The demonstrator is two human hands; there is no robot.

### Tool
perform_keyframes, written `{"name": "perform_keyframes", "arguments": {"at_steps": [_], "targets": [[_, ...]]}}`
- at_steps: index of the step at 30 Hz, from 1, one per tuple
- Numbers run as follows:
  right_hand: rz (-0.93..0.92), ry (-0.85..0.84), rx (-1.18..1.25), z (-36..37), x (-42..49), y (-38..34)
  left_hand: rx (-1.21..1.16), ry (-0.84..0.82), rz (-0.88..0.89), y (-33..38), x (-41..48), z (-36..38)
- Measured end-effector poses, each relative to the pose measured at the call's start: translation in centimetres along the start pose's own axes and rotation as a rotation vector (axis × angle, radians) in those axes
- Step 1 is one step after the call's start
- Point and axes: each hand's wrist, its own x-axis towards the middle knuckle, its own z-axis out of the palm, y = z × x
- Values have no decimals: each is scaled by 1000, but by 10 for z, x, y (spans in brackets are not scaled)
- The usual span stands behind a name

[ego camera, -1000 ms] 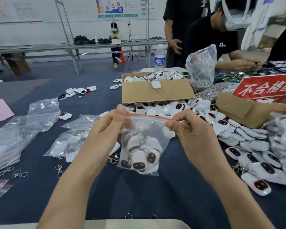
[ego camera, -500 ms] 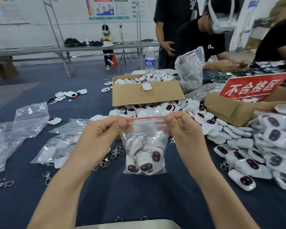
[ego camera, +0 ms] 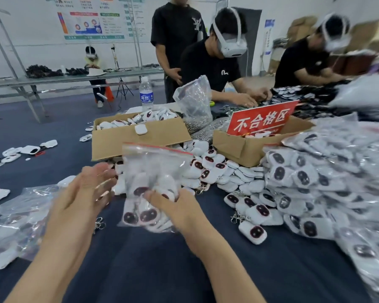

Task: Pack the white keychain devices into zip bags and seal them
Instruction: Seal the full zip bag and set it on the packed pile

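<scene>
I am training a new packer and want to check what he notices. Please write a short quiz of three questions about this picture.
1. True or false: the left hand grips the zip bag.
2. Where does the red sign stand? A) in a cardboard box; B) on the floor; C) inside a plastic bag.
3. Fill in: the strip along the top of the zip bag is ___.

Key
1. False. The left hand is open with its fingers spread. The right hand holds the bag.
2. A.
3. Red.
</scene>
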Motion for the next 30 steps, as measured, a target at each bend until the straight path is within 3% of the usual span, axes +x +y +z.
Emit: {"name": "perform_keyframes", "arguments": {"at_steps": [6, 10, 13, 15, 18, 23, 30], "targets": [[-36, 409, 401, -57, -1, -68, -41, -4, -103, -28, -11, 18], [-264, 525, 694, -117, -2, -134, -5, -26, -191, -57, -19, 27], [-361, 711, 657, -151, 8, -167, 53, -64, -208, -76, -22, 28], [-299, 759, 538, -161, 13, -173, 60, -83, -200, -81, -22, 26], [-172, 667, 456, -147, 13, -161, 68, -82, -205, -81, -22, 25], [-77, 554, 141, -60, 19, -85, 65, -54, -222, -73, -27, 29], [5, 290, 53, 51, 17, 1, 108, -41, -269, -48, -33, 25]]}}
